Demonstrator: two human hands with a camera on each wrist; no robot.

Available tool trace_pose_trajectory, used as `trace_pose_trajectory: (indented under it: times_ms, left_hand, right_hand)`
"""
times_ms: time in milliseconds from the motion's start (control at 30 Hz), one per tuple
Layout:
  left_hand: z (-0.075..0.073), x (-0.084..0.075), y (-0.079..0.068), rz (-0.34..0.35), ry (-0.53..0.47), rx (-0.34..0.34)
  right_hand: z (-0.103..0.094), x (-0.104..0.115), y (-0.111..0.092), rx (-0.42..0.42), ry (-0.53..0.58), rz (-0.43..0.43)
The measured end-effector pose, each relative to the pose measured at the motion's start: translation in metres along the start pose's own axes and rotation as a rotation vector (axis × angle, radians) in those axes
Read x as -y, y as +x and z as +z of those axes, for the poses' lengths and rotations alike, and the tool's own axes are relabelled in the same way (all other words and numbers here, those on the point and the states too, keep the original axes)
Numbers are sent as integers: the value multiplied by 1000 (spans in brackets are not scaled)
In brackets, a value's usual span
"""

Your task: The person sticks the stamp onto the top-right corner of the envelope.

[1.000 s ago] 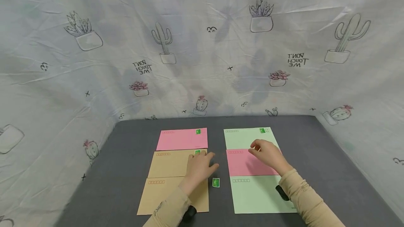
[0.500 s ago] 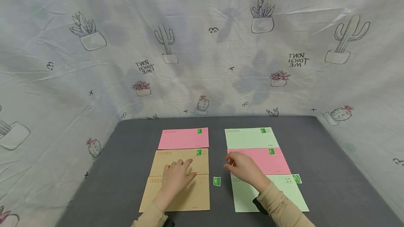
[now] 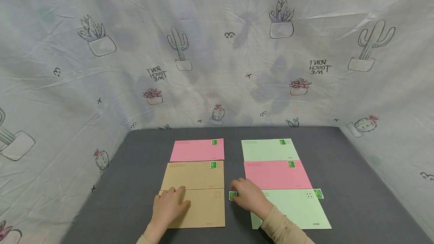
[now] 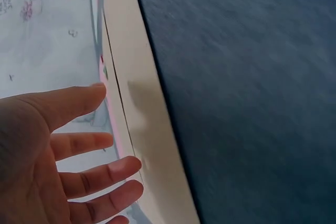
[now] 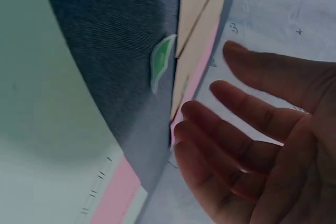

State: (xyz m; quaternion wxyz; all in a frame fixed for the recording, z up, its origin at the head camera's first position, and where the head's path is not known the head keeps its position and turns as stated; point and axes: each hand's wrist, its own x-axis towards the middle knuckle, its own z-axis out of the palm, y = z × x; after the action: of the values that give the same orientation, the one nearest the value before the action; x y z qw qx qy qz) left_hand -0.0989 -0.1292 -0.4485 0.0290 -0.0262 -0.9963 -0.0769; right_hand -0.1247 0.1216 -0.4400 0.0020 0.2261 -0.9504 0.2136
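My right hand is over a loose green stamp on the grey table between the two columns of envelopes. In the right wrist view its fingers are loosely bent with nothing between them, and the curled-looking stamp lies apart from them. My left hand is over the near tan envelope, thumb and fingers spread, holding nothing. Whether it touches the paper cannot be told. The near green envelope has a printed stamp box, and another green stamp sits at its right edge.
In the left column, a middle tan envelope and a far pink envelope bear stamps at their upper right. Likewise stamped on the right are a pink envelope and a far green envelope. A cactus-print cloth surrounds the table.
My right hand has come from above the right pink envelope left and nearer to the loose stamp. My left hand has drawn back from the middle tan envelope's stamp to the near tan envelope.
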Motion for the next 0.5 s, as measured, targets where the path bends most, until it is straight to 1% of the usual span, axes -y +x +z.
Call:
trace_pose_trajectory:
  times_ms: [167, 433, 500]
  left_hand:
    - [1, 10, -4, -12, -14, 18]
    - [0, 24, -8, -78, -38, 100]
    - [-1, 27, -10, -85, -38, 107]
  right_hand:
    - [8, -4, 4, 27, -13, 39]
    - [16, -6, 11, 63, -9, 39]
    - [17, -6, 12, 61, -23, 45]
